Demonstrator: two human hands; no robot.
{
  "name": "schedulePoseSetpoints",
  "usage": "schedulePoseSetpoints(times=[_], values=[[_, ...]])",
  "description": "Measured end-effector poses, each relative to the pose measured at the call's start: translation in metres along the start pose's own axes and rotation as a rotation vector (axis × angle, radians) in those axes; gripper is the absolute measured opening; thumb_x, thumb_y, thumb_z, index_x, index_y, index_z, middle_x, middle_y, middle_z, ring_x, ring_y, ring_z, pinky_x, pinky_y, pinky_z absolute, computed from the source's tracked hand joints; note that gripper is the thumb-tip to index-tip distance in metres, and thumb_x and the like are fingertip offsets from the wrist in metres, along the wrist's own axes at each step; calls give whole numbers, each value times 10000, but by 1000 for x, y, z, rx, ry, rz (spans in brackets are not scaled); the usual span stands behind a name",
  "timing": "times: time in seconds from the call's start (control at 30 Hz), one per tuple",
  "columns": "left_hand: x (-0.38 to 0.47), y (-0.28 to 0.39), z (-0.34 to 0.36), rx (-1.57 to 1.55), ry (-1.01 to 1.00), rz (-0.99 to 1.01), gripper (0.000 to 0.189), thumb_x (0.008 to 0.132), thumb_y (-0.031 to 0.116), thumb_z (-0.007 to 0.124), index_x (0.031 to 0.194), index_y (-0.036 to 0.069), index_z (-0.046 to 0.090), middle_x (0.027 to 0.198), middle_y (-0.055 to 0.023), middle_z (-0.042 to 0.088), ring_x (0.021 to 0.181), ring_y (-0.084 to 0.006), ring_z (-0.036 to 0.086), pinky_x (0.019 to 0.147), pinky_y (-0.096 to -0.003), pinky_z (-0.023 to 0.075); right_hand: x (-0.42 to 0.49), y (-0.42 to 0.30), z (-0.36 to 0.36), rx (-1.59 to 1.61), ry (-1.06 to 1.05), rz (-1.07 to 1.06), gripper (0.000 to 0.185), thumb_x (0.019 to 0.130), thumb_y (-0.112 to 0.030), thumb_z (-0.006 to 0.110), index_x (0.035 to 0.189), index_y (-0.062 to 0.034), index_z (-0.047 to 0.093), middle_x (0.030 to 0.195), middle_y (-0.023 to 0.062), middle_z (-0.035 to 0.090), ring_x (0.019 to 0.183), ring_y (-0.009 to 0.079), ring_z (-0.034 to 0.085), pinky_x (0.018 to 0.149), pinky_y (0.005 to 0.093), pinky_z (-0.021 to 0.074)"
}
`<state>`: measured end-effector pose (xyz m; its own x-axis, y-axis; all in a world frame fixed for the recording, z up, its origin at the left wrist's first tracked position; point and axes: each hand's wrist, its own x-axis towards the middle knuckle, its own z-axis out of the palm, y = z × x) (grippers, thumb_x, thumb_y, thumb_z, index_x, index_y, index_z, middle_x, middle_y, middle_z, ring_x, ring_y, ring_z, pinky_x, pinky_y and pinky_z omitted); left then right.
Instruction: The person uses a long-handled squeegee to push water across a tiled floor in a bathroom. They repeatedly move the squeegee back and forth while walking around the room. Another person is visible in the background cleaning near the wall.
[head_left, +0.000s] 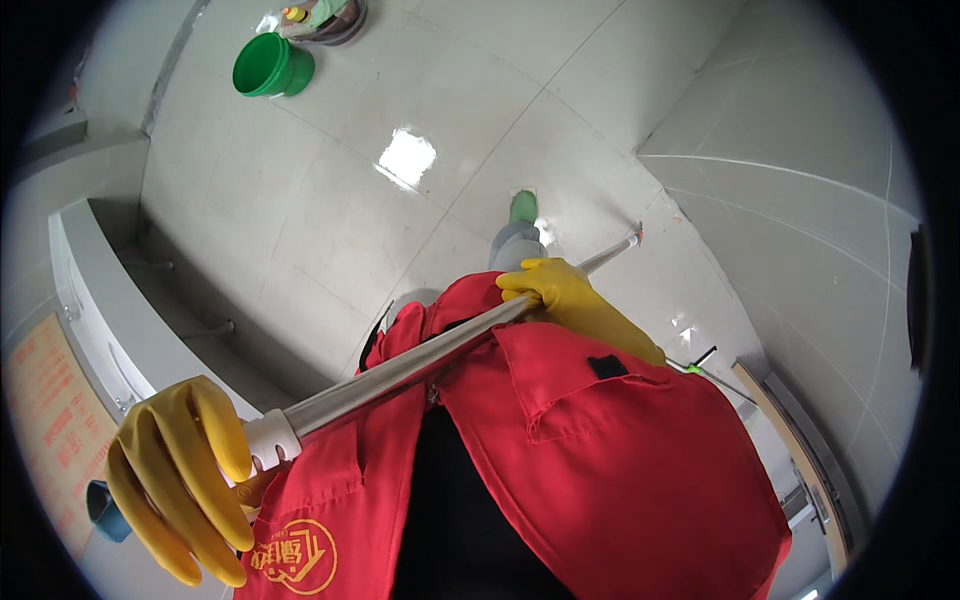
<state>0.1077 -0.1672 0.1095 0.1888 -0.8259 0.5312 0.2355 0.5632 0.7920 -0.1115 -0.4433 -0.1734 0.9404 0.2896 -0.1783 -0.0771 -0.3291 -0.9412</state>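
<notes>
My left hand (176, 480), in a yellow rubber glove, is at the lower left, wrapped around the upper end of a long pale pole (405, 367). A white plastic collar (274, 441) sits on the pole just beside its fingers. Past these fingers shows a teal plastic piece (109, 511); whether it joins the pole is hidden. My right hand (551, 289), gloved likewise, grips the pole further along, in front of my red jacket (637, 450). From there the pole slants away to an orange-tipped far end (637, 238) close to the tiled floor.
A green bucket (274, 66) and a basin (346, 31) holding bottles and cloth stand on the glossy floor (360, 225). White counter (142, 322) at left, with a board (60, 427) bearing writing. Tiled wall (795, 247), a green-jointed rod (694, 368) and a wooden door edge (795, 457) at right.
</notes>
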Motion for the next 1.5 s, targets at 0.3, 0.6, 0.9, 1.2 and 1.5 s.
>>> schedulePoseSetpoints(times=[0.3, 0.6, 0.9, 1.2, 1.5], values=[[19, -23, -92, -224, -39, -5, 147, 942, 10, 665, 946, 88, 790, 965, -125, 814, 853, -232, 783, 723, -320, 584, 61, -5, -16, -181, 244, 76, 175, 752, -10, 620, 772, -111, 479, 611, 71, 412, 620, 310, 423, 726, 379, 425], [-3, -47, -146, -389, 64, -14, 72, 890, -9, 713, 902, -3, 784, 874, -179, 770, 784, -318, 745, 699, -479, 589, 108, -28, 9, -93, 457, 378, 195, 789, 44, 571, 759, -84, 427, 604, 49, 359, 560, 278, 413, 1162, 519, 378], [-44, -45, -163, -307, 26, 139, 97, 935, 80, 714, 883, 7, 748, 805, -162, 736, 704, -362, 692, 648, -505, 502, 108, -23, 40, -79, 410, 411, 145, 851, 28, 668, 822, -80, 576, 636, 53, 470, 632, 218, 520, 1078, 406, 443], [-58, -36, -176, -89, 175, 10, 299, 872, 245, 785, 936, -47, 762, 887, -311, 742, 770, -469, 733, 974, -661, 478, 102, 32, 71, 218, 574, 396, 235, 879, 33, 662, 829, -38, 444, 731, 76, 513, 608, 209, 469, 653, 337, 430], [-29, -32, -180, -79, 13, -63, 333, 884, 246, 775, 1007, -62, 750, 947, -344, 736, 881, -493, 732, 1089, -645, 422, 103, 11, 35, 197, 525, 486, 159, 846, 16, 622, 828, -62, 484, 663, 73, 505, 651, 241, 473, 668, 336, 418]])
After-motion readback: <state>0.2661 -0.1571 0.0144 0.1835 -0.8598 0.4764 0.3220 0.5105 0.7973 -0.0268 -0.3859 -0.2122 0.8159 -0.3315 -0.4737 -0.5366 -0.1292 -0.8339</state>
